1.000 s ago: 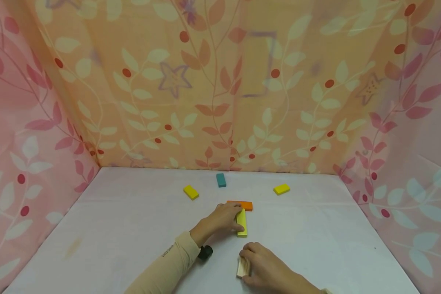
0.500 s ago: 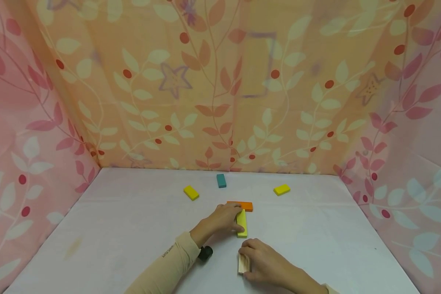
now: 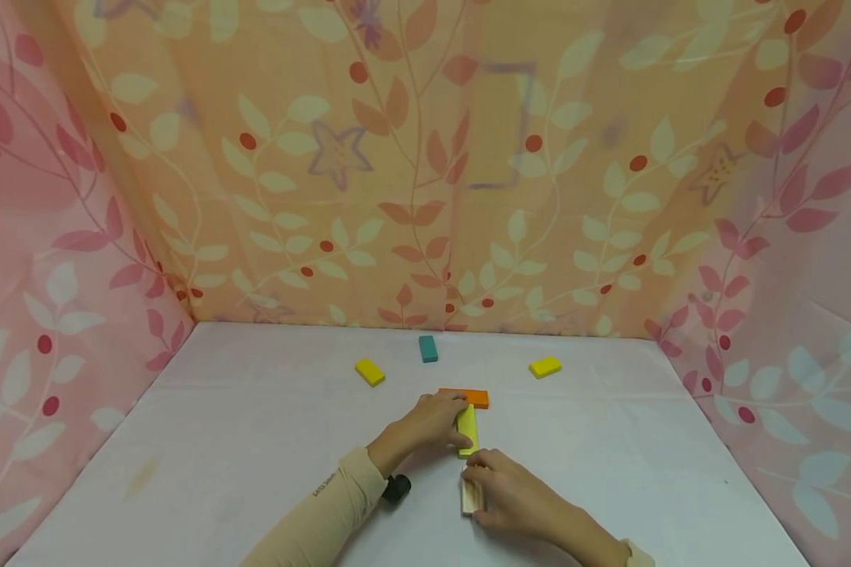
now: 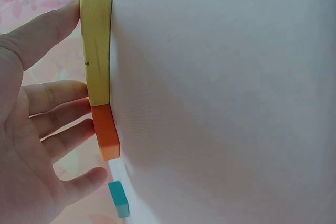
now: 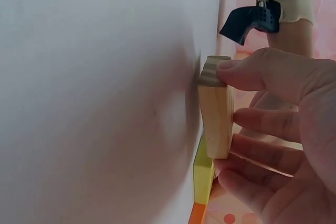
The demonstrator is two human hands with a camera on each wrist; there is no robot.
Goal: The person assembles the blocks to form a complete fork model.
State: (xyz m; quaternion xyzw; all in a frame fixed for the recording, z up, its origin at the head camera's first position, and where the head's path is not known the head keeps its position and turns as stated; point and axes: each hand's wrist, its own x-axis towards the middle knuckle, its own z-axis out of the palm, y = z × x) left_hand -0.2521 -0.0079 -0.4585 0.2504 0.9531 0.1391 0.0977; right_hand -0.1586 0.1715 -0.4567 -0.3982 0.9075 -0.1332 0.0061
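Right wrist: pale, grained wooden block (image 5: pixel 215 119)

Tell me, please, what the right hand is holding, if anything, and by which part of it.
The right hand holds the plain wooden block: the thumb is at its near end, the fingers touch its upper side towards the far end.

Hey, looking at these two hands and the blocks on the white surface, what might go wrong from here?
Two risks, I'd judge. The right hand holds the plain wooden block close to the near end of the light yellow block, so a bump might knock that one out of line with the orange block it meets. The left hand touches both the light yellow block and the orange block, so a jerk there could shift them together.
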